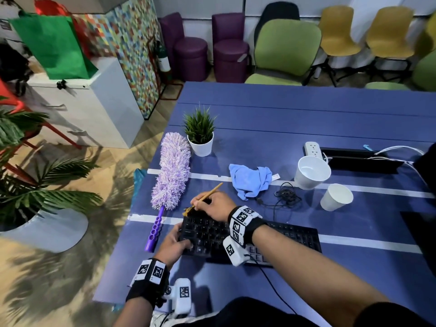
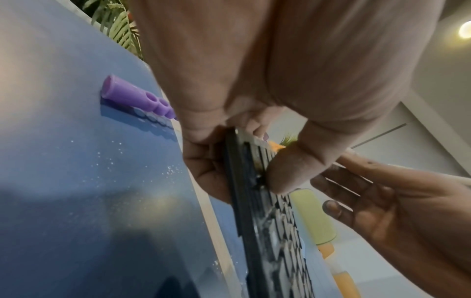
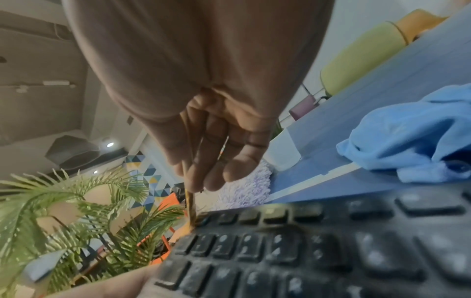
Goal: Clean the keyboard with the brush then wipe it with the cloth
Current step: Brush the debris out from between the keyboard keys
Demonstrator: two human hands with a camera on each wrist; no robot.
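A black keyboard (image 1: pixel 290 237) lies on the blue table near its front edge. My left hand (image 1: pixel 173 241) grips the keyboard's left end (image 2: pixel 237 193), thumb on the keys and fingers under the edge. My right hand (image 1: pixel 213 206) pinches a thin wooden-handled brush (image 1: pixel 207 194), whose orange bristles (image 1: pixel 188 211) touch the keyboard's far left corner (image 3: pixel 203 219). In the right wrist view the brush (image 3: pixel 190 203) runs down from my fingers to the dusty keys. A crumpled light blue cloth (image 1: pixel 251 180) lies on the table beyond the keyboard (image 3: pixel 413 135).
A purple duster (image 1: pixel 173 168) lies left of the keyboard, its handle (image 2: pixel 135 98) near my left hand. A potted plant (image 1: pixel 200 135), two white cups (image 1: pixel 311 172) (image 1: pixel 336 197), a coiled black cable (image 1: pixel 286 195) and a power strip (image 1: pixel 312 149) stand farther back. White specks dot the table (image 2: pixel 114 161).
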